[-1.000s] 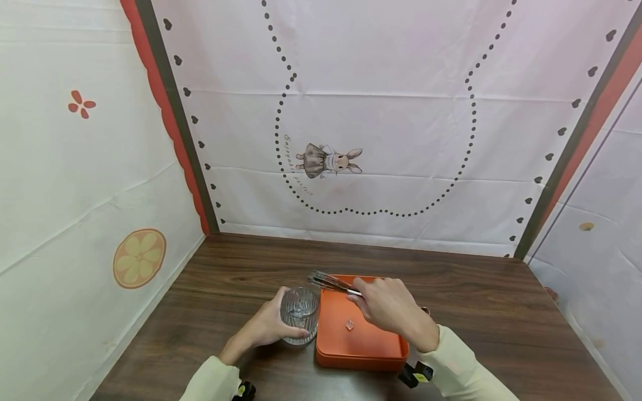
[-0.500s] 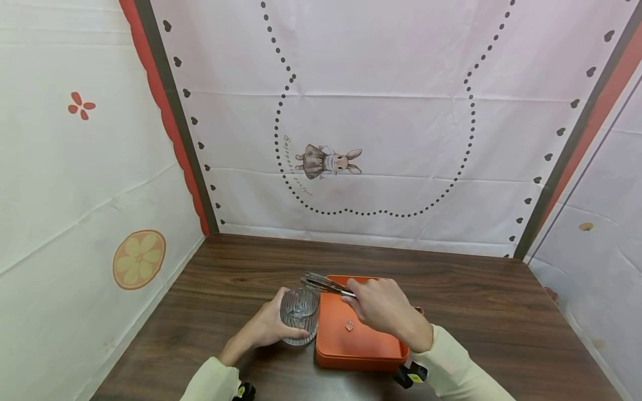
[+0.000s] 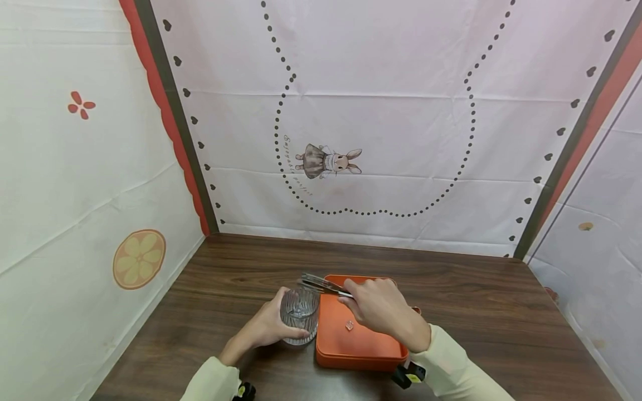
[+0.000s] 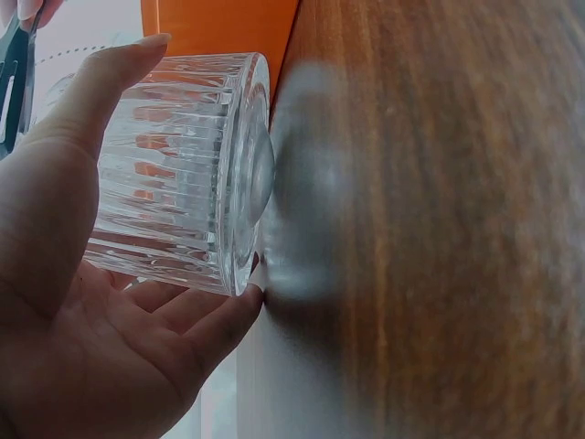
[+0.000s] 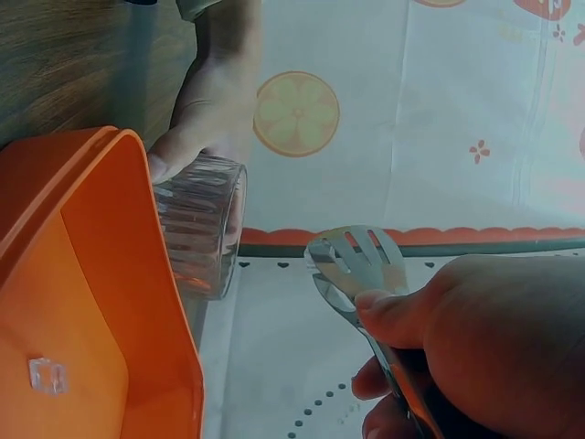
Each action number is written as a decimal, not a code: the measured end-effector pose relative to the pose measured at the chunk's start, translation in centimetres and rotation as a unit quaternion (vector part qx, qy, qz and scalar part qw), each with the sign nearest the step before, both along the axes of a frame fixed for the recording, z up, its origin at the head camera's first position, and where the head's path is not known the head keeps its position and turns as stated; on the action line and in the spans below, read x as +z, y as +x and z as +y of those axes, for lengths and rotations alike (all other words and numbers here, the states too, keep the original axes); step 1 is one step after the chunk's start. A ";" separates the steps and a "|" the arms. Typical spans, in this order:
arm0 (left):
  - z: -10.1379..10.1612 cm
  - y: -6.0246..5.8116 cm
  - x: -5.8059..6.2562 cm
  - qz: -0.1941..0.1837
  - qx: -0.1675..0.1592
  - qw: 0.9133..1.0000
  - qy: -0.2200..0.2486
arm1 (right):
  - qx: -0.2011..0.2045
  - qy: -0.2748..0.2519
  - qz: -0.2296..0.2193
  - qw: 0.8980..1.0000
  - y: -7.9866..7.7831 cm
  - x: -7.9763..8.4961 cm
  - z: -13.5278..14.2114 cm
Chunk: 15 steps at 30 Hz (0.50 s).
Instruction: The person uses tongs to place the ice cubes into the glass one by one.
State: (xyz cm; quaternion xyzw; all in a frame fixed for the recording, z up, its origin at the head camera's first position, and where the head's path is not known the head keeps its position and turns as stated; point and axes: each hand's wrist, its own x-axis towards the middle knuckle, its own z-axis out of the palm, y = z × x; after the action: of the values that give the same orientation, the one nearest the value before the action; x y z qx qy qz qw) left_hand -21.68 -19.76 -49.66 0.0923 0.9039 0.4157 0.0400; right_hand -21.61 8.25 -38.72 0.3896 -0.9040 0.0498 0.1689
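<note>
My left hand (image 3: 271, 323) grips a ribbed clear glass (image 3: 300, 316), which stands upright on the table beside the orange box (image 3: 328, 348). In the left wrist view the thumb lies along one side of the glass (image 4: 174, 174), with the other fingers round the far side. My right hand (image 3: 383, 309) holds metal tongs (image 3: 326, 286) above the box, their slotted ends pointing left over the glass's rim. From the right wrist view I cannot tell if a clear piece sits between the tongs' ends (image 5: 356, 261). One small clear cube (image 3: 349, 325) lies on the box's floor.
The dark wooden table (image 3: 476, 312) runs on behind and to the right of the box. White printed cloth walls (image 3: 381, 139) enclose it at the back and both sides. Each wrist carries a small black camera (image 3: 408, 375).
My right hand has shifted a little to the left, bringing the tongs' ends from above the box's left edge to over the glass. The left hand, glass and box stay in place.
</note>
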 end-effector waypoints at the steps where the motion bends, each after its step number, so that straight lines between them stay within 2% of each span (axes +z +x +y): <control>1: 0.0 0.0 0.0 -0.001 0.000 1.000 0.000 | 0.002 -0.001 -0.001 1.000 0.0 0.0 0.0; 15: -0.1 0.0 -0.1 0.007 -0.006 1.000 0.004 | 0.029 -0.012 -0.036 0.999 0.0 0.1 -0.1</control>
State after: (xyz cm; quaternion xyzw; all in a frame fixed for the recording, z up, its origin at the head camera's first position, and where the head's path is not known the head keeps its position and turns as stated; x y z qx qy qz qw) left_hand -21.72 -19.88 -49.73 0.1009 0.9021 0.4180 0.0359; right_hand -21.59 8.19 -38.65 0.4114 -0.8972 0.0798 0.1392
